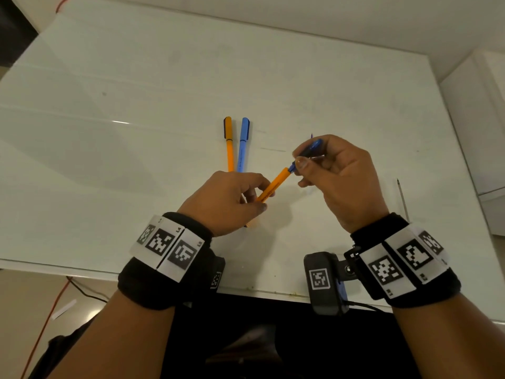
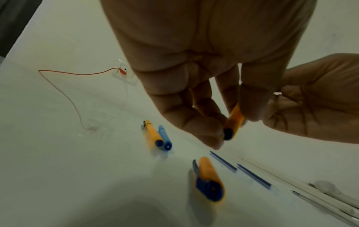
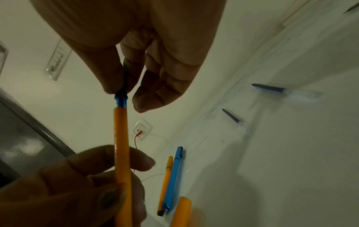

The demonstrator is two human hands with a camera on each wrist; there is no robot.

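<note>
My left hand grips an orange pen barrel near its lower end, held slanting above the white table. My right hand pinches the blue tip piece at the barrel's upper end, between thumb and forefinger. In the right wrist view the blue tip piece meets the orange barrel; how deep it sits I cannot tell. An orange cap with a blue clip lies on the table under my left hand.
Two capped pens, an orange pen and a blue pen, lie side by side beyond my hands. Two blue refills and pale thin refills lie to the right. A red cable runs to a wall socket.
</note>
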